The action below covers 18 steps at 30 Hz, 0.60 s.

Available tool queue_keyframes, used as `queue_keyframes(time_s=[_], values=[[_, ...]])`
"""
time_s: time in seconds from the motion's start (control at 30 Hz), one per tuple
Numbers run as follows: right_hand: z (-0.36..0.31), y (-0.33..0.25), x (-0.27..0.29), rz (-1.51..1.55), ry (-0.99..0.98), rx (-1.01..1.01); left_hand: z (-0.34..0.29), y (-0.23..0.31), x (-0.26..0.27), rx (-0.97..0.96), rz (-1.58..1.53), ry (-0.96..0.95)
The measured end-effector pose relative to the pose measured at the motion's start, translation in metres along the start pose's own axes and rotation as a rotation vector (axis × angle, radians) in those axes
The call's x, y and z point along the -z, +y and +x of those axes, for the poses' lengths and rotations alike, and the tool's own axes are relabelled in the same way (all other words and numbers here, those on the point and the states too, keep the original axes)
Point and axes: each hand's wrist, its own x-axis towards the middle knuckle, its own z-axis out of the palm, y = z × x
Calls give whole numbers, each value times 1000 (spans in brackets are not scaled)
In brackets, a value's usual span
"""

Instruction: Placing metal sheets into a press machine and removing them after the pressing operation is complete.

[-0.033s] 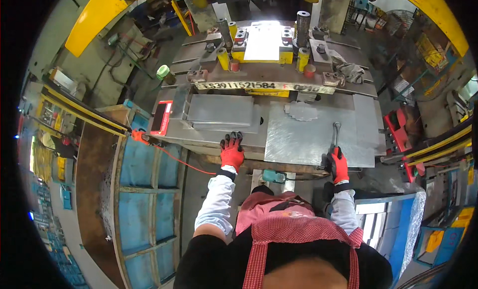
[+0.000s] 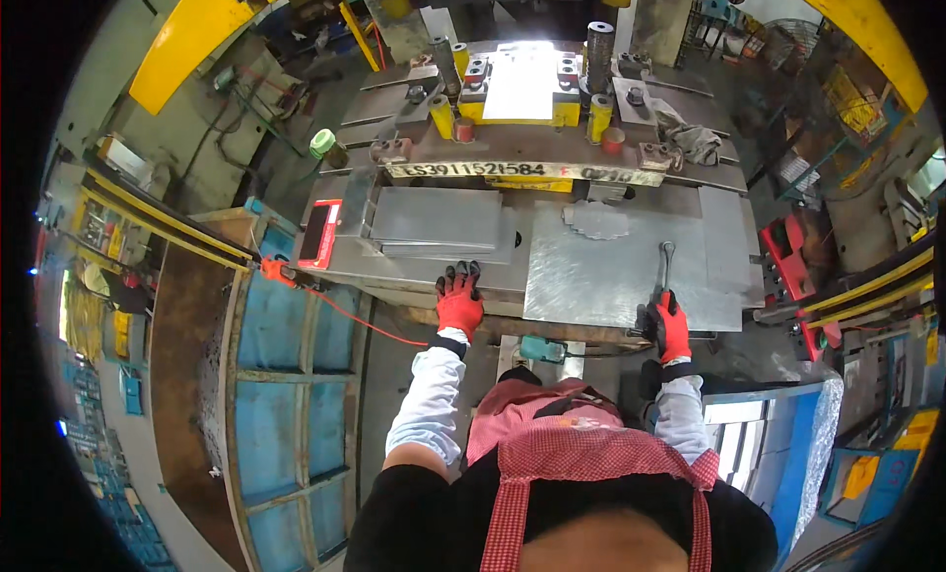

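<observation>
Bench [image 2: 414, 269]: grey steel, flat, worn.
Large metal sheet [image 2: 611, 276]: dull, scratched, rectangular, reaching the bench's near edge on the right side.
Stack of smaller grey sheets [image 2: 436, 220]: left part of the bench.
Wrench [image 2: 666, 262]: slim, bright metal, lying on the large sheet.
Long label strip [image 2: 522, 170]: pale, along the far edge.
Red box [image 2: 321, 233]: at the left edge.
Left hand [image 2: 459, 298]: red-and-black glove, fingers spread flat on the near edge.
Right hand [image 2: 672, 326]: same glove, curled around the wrench's near end.
</observation>
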Motion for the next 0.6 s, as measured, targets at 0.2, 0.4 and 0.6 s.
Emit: queue_keyframes(time_s=[0.2,0.4,0.6], values=[[-2,-3,-3,-51,13,21,3,-7,-9,-47,11,45],[3,3,3,-43,-9,34,3,-5,-4,-58,30,16],[1,2,1,-29,29,64,4,-4,-4,-46,43,10]])
